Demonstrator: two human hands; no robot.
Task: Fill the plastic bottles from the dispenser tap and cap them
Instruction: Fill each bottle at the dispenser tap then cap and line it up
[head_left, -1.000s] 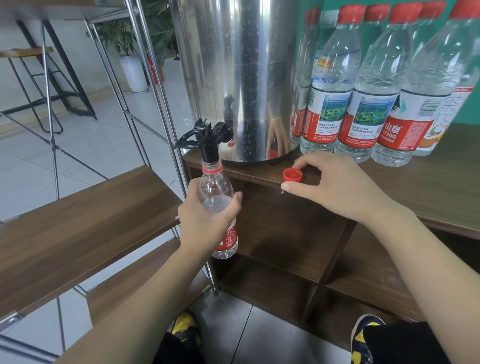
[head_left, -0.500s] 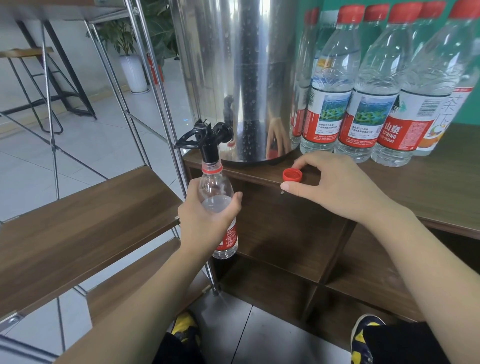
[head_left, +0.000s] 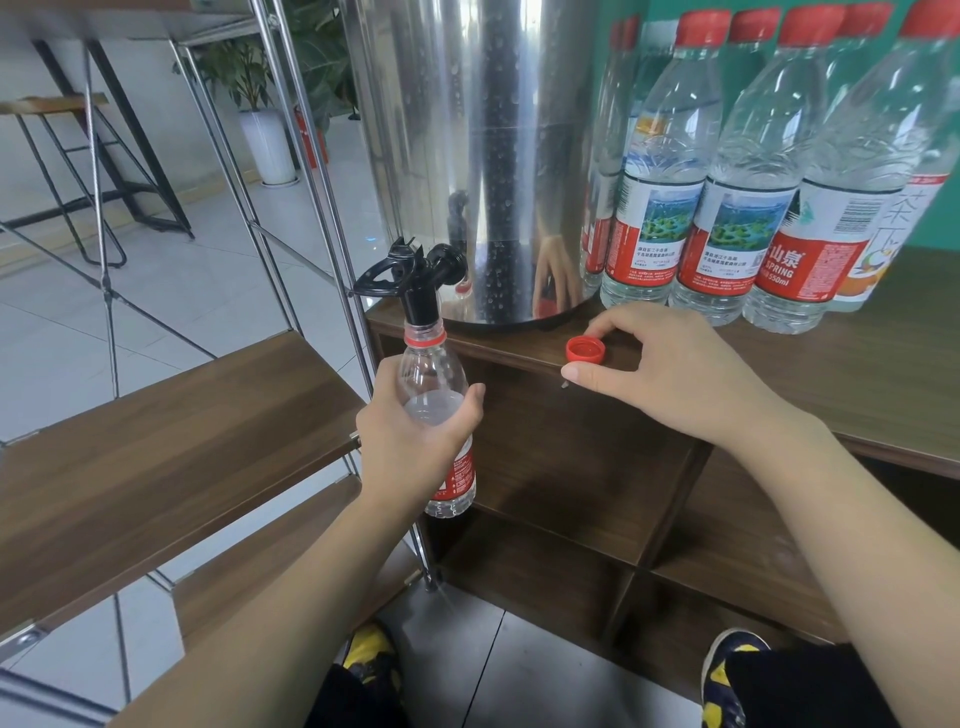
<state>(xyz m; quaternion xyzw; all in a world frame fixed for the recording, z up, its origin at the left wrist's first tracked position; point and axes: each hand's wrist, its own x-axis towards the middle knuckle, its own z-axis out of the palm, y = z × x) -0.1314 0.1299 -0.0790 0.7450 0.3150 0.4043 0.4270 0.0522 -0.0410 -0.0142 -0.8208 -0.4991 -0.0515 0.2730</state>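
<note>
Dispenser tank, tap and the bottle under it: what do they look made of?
Dispenser tank: polished metal, likely stainless steel; it mirrors the hand and bottles and carries droplets.
Tap: glossy black, probably moulded plastic.
Bottle in the left hand: thin clear plastic with a ribbed shoulder; the water level shows through.
Loose cap by the right hand: red ridged plastic.

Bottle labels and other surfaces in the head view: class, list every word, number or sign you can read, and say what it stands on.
"SPRING" and "550ml": red label of the capped bottle, third from the dispenser in the front row.
"山泉": same label, above "SPRING".
Large partial characters on the far-right bottle's white label: cut off, unclear.
Fine print on the two scenic labels: too small.
Label of the bottle in the left hand: too small.
Dispenser, red cap: no text.
</note>
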